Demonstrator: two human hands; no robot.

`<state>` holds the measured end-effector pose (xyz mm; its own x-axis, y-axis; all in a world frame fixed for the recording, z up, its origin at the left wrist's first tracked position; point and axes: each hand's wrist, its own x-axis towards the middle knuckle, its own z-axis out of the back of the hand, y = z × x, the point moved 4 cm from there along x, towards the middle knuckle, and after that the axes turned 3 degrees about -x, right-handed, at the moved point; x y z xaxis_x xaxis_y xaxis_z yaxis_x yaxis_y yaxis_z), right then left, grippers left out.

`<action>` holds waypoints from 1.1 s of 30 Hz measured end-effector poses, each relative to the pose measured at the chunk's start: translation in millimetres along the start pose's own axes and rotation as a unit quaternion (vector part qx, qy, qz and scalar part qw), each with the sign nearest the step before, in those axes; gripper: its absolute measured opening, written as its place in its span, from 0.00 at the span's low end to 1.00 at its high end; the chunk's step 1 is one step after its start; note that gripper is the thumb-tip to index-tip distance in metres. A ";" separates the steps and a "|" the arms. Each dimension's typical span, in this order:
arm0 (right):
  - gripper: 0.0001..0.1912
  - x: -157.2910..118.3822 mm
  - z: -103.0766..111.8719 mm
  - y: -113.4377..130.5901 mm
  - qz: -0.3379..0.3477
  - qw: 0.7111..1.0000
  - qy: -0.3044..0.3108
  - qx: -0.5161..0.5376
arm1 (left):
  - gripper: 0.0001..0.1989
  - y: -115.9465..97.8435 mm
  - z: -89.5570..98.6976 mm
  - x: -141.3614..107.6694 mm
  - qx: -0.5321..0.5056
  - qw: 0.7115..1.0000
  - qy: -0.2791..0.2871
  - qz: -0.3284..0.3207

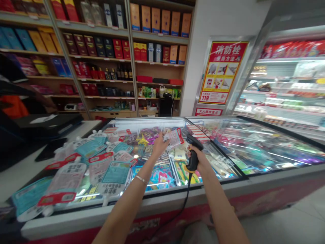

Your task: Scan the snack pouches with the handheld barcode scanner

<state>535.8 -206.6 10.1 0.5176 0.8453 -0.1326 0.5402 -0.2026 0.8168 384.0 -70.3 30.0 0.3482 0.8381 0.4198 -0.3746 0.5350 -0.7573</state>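
Observation:
My left hand pinches a spouted drink pouch, pale with a red end, above the glass lid of a chest freezer. My right hand is wrapped round the grip of a black and yellow barcode scanner. The scanner's head is close to the pouch's red end, and its cord hangs down over the freezer's front edge. On the left part of the lid lies a loose pile of similar pouches, some with blue-green panels and some with red bands.
A counter with a dark device stands at left. Shelves of boxed bottles line the back wall beside a red and yellow poster. A lit refrigerated display is at right. Packaged goods show through the freezer glass.

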 end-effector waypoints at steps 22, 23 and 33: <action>0.18 -4.3 -162.1 -140.0 -0.102 0.941 0.300 -0.120 | 0.30 175.6 310.6 -56.0 0.458 0.782 -0.327 0.269; 0.18 -4.4 -161.7 -140.5 -0.095 0.944 0.293 -0.116 | 0.30 177.3 310.4 -54.4 0.449 0.787 -0.315 0.281; 0.22 -10.3 -165.5 -139.7 -0.138 0.929 0.323 -0.113 | 0.19 161.5 304.8 -33.0 0.118 0.936 -0.320 0.087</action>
<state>345.2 -105.1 -9.6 -0.1659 0.9849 -0.0496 0.4025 0.1136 0.9084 50.1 20.9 46.4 -0.2929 0.7664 0.5717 -0.5833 0.3306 -0.7420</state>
